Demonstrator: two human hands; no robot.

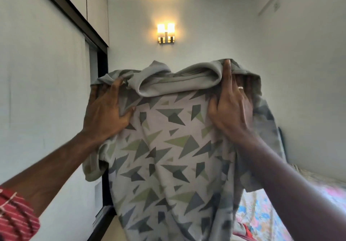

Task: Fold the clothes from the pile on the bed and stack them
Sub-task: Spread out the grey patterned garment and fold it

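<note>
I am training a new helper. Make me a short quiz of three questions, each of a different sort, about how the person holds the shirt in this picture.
1. True or false: the shirt lies flat on the bed.
2. Which part of the shirt do both hands grip? A. the hem B. the shoulders, beside the collar C. the sleeve ends
3. Fill the gap: a ring shows on the ___ hand.

Key
1. False. It hangs in the air, held up in front of the lamp.
2. B. The left hand and the right hand each hold one shoulder.
3. Right.
</note>
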